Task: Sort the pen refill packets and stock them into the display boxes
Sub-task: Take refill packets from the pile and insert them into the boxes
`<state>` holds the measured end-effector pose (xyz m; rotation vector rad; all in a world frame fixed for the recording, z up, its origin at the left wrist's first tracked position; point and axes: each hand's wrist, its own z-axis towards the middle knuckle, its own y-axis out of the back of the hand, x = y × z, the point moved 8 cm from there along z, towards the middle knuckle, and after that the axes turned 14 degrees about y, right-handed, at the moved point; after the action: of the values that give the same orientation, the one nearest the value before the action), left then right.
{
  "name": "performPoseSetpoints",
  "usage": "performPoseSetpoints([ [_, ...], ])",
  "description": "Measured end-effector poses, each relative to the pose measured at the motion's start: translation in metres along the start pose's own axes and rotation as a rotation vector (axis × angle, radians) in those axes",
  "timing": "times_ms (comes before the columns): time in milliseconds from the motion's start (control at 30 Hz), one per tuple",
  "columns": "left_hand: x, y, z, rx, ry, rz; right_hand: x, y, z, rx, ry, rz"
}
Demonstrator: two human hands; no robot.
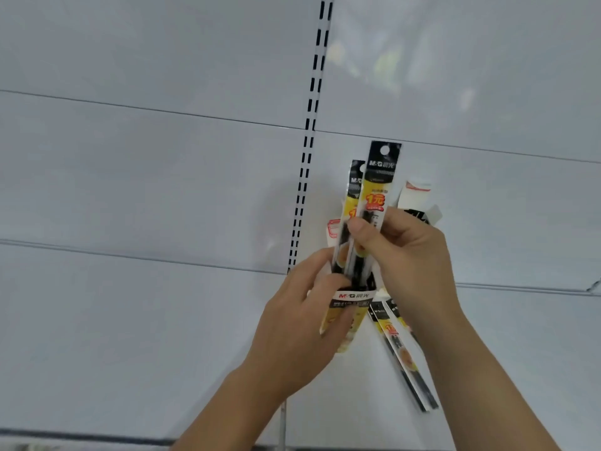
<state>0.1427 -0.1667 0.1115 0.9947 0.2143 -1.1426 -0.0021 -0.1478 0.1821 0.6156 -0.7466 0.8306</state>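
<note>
I take the slotted upright as my reference. Just right of its lower end, my right hand pinches a refill packet between thumb and curled fingers; the packet stands nearly upright, black header with hang hole on top, yellow band with a red price mark beneath. A second packet stands directly behind it on the side nearer the upright, partly covered. Below these, my left hand curls round a display box, white and yellow with a printed brand strip; the lower ends of both upright packets reach into it. Further right of the upright and lower, two loose packets lie side by side on the white shelf, slanting down and away from the upright. Behind my right hand, white cardboard with a red-printed edge stands up; I cannot tell whether it belongs to another box.
</note>
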Motion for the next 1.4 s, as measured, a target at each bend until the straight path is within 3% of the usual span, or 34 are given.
performPoseSetpoints([
  [300, -0.002, 0.002, 0.008, -0.061, -0.001, -0.1, -0.002, 0.017, -0.006, 0.034, -0.003, 0.099],
  [433, 0.0, 0.001, 0.014, -0.034, 0.063, -0.141, -0.003, 0.025, 0.004, 0.062, 0.076, 0.004],
  [667, 0.008, -0.004, 0.024, 0.095, 0.197, -0.206, -0.019, 0.017, 0.002, 0.306, 0.24, -0.306],
  [1133, 0.016, 0.0, 0.027, 0.178, 0.22, -0.217, -0.001, -0.005, 0.008, 0.603, 0.545, -0.51],
  [1400, 0.014, -0.002, 0.033, 0.272, 0.255, -0.164, -0.01, -0.006, 0.012, 0.644, 0.376, -0.51],
])
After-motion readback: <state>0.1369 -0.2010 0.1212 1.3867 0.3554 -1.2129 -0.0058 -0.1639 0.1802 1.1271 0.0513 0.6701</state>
